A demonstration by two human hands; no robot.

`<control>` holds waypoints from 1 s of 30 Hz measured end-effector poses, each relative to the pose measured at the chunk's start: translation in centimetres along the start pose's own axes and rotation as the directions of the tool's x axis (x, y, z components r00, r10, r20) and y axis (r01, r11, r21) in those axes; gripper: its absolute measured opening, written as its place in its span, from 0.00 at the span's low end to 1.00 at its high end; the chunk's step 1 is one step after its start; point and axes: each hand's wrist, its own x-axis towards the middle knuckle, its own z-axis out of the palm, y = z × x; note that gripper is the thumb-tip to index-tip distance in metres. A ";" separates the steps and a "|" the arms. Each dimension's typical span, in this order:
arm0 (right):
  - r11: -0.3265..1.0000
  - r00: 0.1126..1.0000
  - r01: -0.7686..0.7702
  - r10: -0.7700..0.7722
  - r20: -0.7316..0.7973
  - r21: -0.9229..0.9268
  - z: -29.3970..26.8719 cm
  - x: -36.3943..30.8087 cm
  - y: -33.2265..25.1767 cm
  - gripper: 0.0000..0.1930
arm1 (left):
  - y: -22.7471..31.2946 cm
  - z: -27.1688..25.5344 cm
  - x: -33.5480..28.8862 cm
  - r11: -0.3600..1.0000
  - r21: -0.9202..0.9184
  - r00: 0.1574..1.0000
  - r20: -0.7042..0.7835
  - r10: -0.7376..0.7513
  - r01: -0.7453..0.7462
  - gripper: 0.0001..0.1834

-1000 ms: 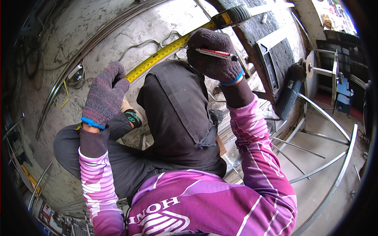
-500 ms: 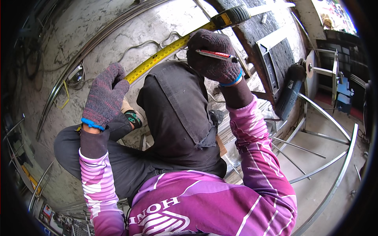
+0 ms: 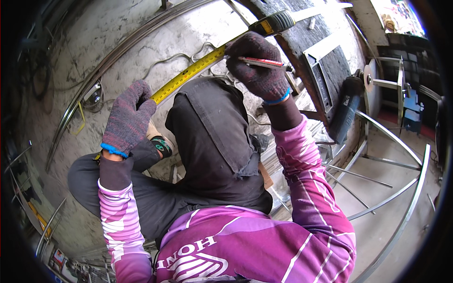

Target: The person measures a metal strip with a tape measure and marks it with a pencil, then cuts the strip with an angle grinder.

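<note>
A yellow tape measure blade [image 3: 188,74] stretches diagonally across the concrete floor, from near my left hand up to its yellow and black case [image 3: 278,21] at the top. My left hand [image 3: 128,118], in a grey knit glove, presses down on the lower end of the blade. In a matching glove, my right hand [image 3: 257,70] grips a red pencil [image 3: 262,62] held flat, right beside the upper part of the blade. My knees in dark trousers fill the space between both hands.
A dark workbench [image 3: 325,61] with a metal square lies at the upper right. An angle grinder [image 3: 347,108] rests beside it. Curved metal rods [image 3: 406,184] form a frame at the right; another curved bar [image 3: 94,80] arcs across the floor at left.
</note>
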 end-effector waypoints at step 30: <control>0.695 0.997 0.011 -0.061 -0.043 -0.719 -8.5 5.1 1.1 0.20 | 9.7 -3.5 -1.9 0.786 0.569 0.872 -0.226 0.434 -0.243 0.17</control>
